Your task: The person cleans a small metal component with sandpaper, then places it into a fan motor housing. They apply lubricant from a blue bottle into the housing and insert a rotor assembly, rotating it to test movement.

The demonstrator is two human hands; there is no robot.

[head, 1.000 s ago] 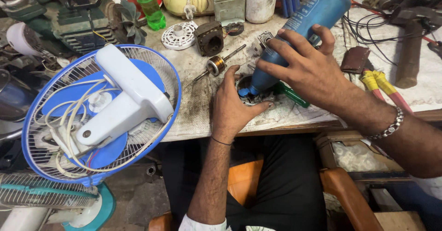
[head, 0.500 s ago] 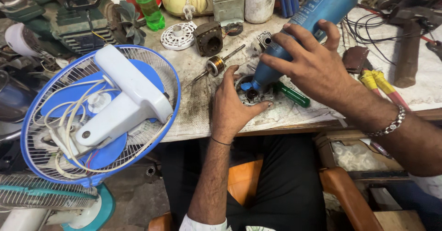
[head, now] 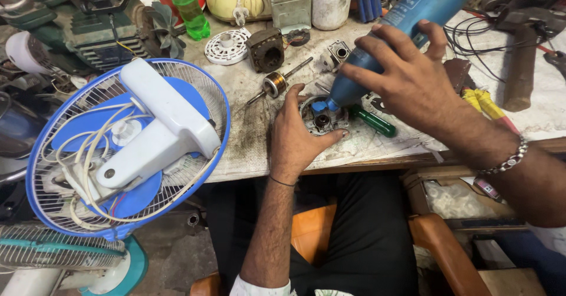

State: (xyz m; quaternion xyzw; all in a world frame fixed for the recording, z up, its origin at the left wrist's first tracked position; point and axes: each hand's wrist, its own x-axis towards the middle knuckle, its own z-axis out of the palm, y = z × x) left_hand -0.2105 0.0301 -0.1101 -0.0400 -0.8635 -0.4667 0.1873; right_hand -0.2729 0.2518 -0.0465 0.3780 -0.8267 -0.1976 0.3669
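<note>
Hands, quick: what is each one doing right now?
Left hand: closed around the small round motor housing, steadying it on the bench.
Right hand: closed on the blue bottle, tipped nozzle-down over the housing.

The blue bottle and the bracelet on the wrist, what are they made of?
The blue bottle, gripped by the right hand, looks like smooth plastic: even colour, soft sheen, moulded nozzle. The bracelet looks like metal: silvery, shiny linked beads. Neither is certain from sight alone.
</note>
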